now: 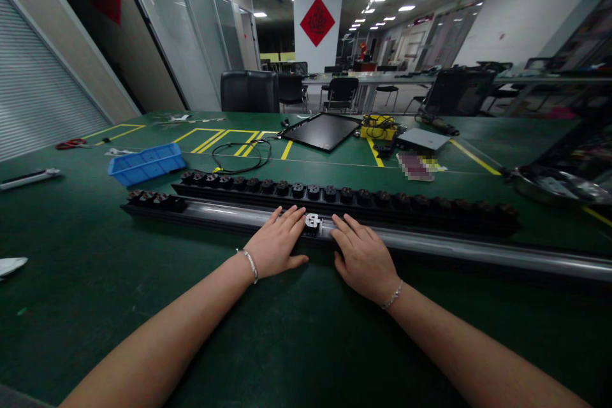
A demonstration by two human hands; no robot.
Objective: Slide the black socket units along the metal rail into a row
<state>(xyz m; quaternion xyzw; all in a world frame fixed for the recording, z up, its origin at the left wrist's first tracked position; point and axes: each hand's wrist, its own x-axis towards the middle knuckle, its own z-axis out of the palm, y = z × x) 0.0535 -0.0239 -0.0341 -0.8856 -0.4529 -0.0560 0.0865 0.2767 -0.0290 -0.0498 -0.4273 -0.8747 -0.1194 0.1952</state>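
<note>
A long black rail with a shiny metal channel (444, 247) lies across the green table in front of me. On it, between my hands, sits a small block with a silvery-white top (313, 223). My left hand (277, 242) rests on the rail just left of the block, fingers stretched out. To the block's right, my right hand (364, 258) lies on the rail with its fingers extended. Several dark socket-like modules (153, 197) sit at the rail's left end. Behind runs a second black rail (239, 194) carrying a row of similar round-topped modules (329, 193).
A blue plastic bin (147, 164) stands at the left, with red-handled scissors (71, 144) beyond it. Farther back are a black cable (241, 156), a flat black panel (322, 131), a yellow box (377, 127) and a grey case (423, 139). A metal bowl (535, 186) is at the right.
</note>
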